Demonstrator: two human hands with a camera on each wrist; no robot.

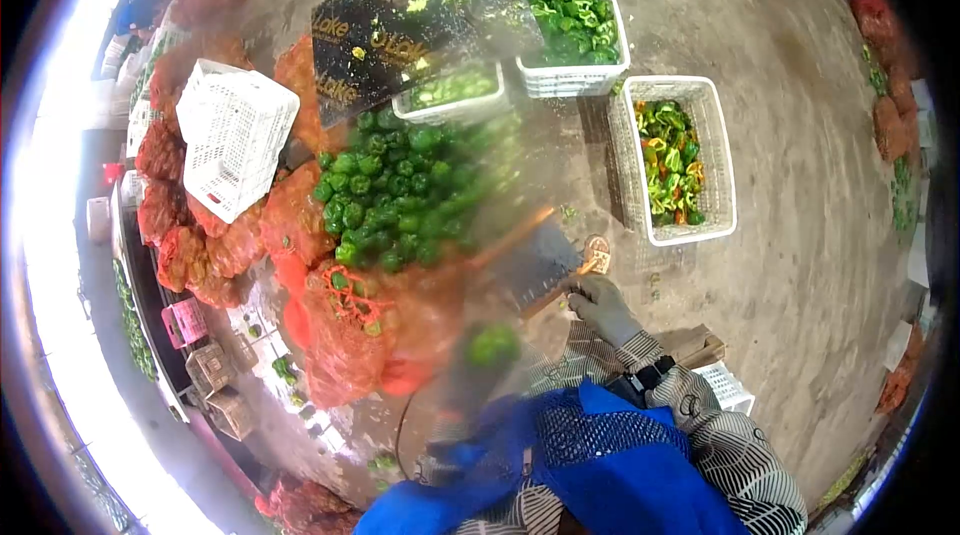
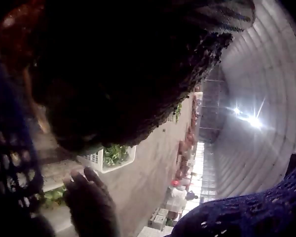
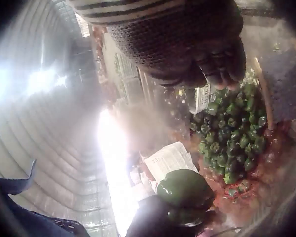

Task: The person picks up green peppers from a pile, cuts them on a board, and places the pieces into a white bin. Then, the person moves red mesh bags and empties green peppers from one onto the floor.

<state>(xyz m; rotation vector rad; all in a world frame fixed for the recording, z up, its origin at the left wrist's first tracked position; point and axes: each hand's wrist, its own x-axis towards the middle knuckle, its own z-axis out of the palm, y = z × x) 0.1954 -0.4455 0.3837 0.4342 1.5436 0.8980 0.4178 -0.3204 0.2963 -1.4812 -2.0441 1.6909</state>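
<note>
A whole green bell pepper (image 1: 493,345) is in my left hand (image 3: 150,217), blurred in the head view. The right wrist view shows the glossy pepper (image 3: 185,190) clearly, with the dark hand around its underside. My gloved right hand (image 1: 603,307) hovers by a dark blue-grey panel (image 1: 540,260) with a wooden edge. Its fingers are loosely bent, and nothing shows between them. A large heap of green peppers (image 1: 385,195) lies ahead and to the left of my hands. Dark shadow hides most of the left hand in its wrist view.
A white crate (image 1: 725,175) of cut green and orange peppers stands right, another crate (image 1: 620,35) of cut green ones beyond. Dark sheeting (image 1: 420,25) lies over the far side. Red mesh sacks (image 1: 345,345) and stacked white crates (image 1: 240,135) are at left. Concrete floor (image 1: 790,135) extends right.
</note>
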